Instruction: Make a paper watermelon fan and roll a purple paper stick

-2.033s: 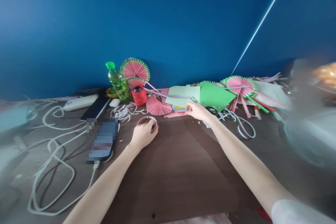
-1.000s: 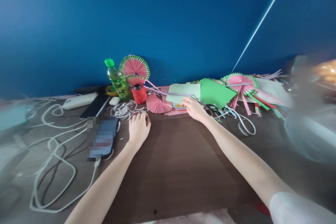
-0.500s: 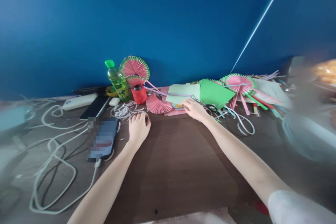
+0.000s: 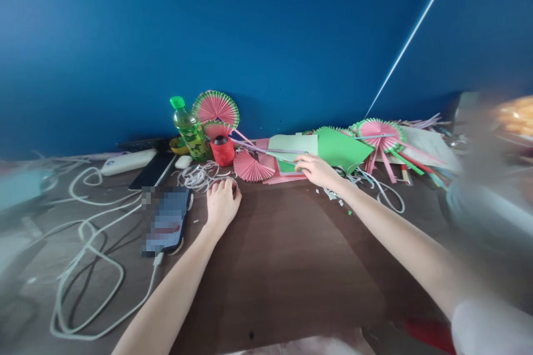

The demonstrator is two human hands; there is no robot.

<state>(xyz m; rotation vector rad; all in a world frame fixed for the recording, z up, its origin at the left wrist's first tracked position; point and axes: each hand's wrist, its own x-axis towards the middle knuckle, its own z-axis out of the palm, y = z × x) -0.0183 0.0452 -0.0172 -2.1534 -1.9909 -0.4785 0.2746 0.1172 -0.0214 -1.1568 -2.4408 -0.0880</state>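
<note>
My left hand [image 4: 224, 199] rests on the table with its fingers curled over a small round dark-rimmed object, mostly hidden beneath them. Farther right, my right hand [image 4: 320, 171] reaches to the front edge of a pale green sheet [image 4: 293, 145]. Its fingertips are drawn together at a thin stick-like piece, too small to name. Under that sheet lie green and pink papers. A bright green sheet [image 4: 343, 148] is just beyond my right hand. Left of the papers, a pink folded paper fan [image 4: 254, 166] lies in front of a red container with a dark top [image 4: 222, 151].
A green-capped bottle [image 4: 189, 130] and a round pink fan [image 4: 215, 109] stand by the blue wall. Tangled white strips [image 4: 202, 176], a phone [image 4: 166, 222] and looping cable [image 4: 85, 335] occupy the left. Paper scraps [image 4: 332, 194] lie near my right wrist.
My right hand has moved slightly right along the papers, and green paper now shows below the pale sheet. Scraps by the right wrist are uncovered. My left hand stays in place.
</note>
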